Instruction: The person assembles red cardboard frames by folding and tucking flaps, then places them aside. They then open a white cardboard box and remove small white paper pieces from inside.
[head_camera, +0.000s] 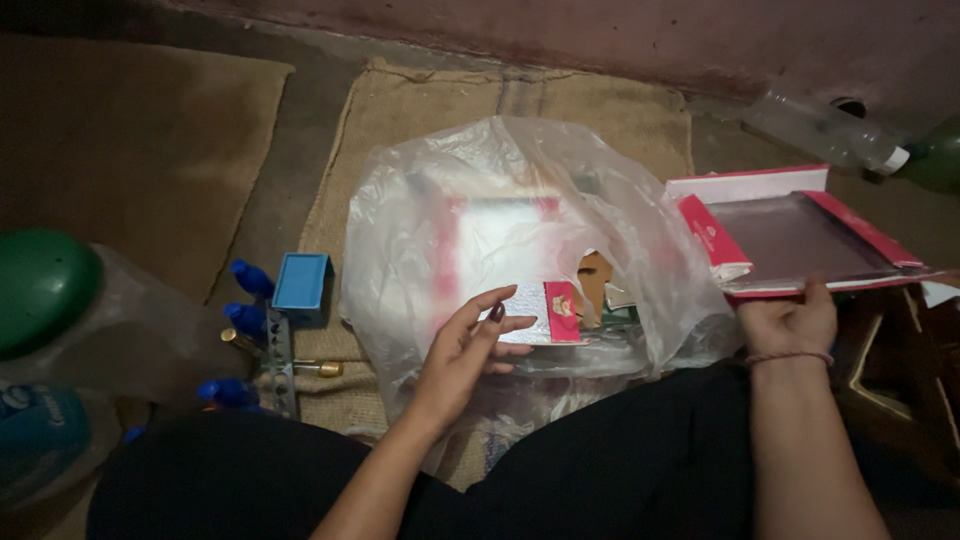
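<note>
Head view. A flat silver card with red edge (548, 312) is being drawn out through the torn opening of a clear plastic bag (440, 200) that is lying on a burlap mat (420, 105). The card is being gripped by the left hand (470, 345): the fingers are curled together and are closing on its near left corner, thumb underneath. More silver and red sheets are showing blurred through the bag wall. The card's long axis is being held roughly left to right, almost level, with the red edge pointing toward the person's right.

A second piece, a shallow silver tray with red borders (800, 240), is being supported at the right. Its near edge is being pinched by the right hand (790, 320), thumb on top, remaining fingers hidden below. The tray's long axis is also running left to right, tilted slightly downward at its right end; its open face is pointing up.

The step in hand is judged to be extraction of one card while the tray is being kept ready. The next move is judged to require a clean pull clear of the torn plastic.

A small blue box (302, 280) and a metal tool with blue knobs (262, 345) are lying at the left.
</note>
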